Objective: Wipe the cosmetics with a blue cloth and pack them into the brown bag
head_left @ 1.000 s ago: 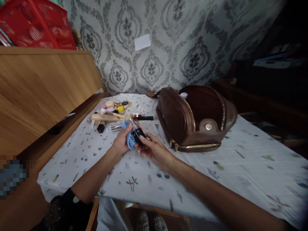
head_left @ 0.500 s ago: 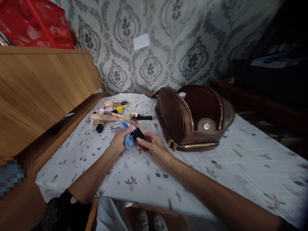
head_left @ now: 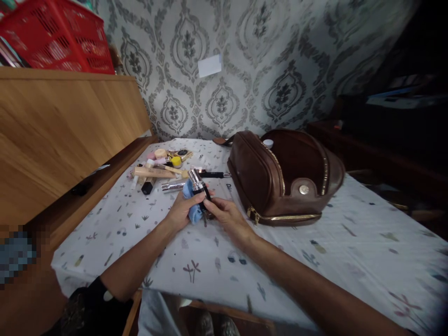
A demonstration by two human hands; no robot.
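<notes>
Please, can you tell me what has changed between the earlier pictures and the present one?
The black-and-silver container was turned in the hands: compared with half a second ago, it leans less sideways, its silver end pointing more away from the person. Nothing visibly was let go or newly grasped: the left hand keeps the blue cloth, the right hand the container. The open brown bag stayed put.

No text, brand or number can be read with certainty. Faint marks are borne by the beige tube (head_left: 154, 172) and the black pen-shaped item (head_left: 213, 175), but in both cases they are too small to be deciphered.
</notes>
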